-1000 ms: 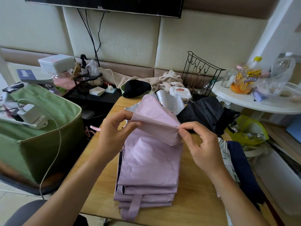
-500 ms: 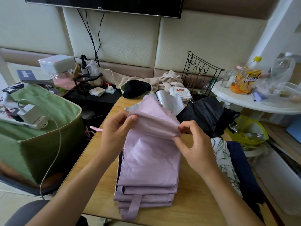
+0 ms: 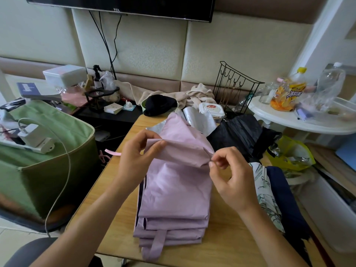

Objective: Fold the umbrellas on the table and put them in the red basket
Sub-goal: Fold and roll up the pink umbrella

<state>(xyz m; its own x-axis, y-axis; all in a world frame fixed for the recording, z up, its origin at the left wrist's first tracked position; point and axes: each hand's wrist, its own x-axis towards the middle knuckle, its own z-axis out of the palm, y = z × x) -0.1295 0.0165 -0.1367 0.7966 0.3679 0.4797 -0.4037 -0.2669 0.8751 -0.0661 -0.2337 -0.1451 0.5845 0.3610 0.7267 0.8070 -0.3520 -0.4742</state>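
The left hand (image 3: 134,157) and right hand (image 3: 229,176) pinch one panel of the lilac fabric umbrella (image 3: 173,191) on the wooden table (image 3: 227,245); a slipping pleat probably undoes the stacked folds.

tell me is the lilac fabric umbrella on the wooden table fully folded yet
Partly folded. The lilac fabric umbrella lies in flat stacked pleats, but the left hand and right hand hold one top panel raised.

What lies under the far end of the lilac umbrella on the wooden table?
Silver fabric pokes out from beneath the lilac umbrella at its far end, on the wooden table. How far it runs underneath is hidden by the lilac cloth.
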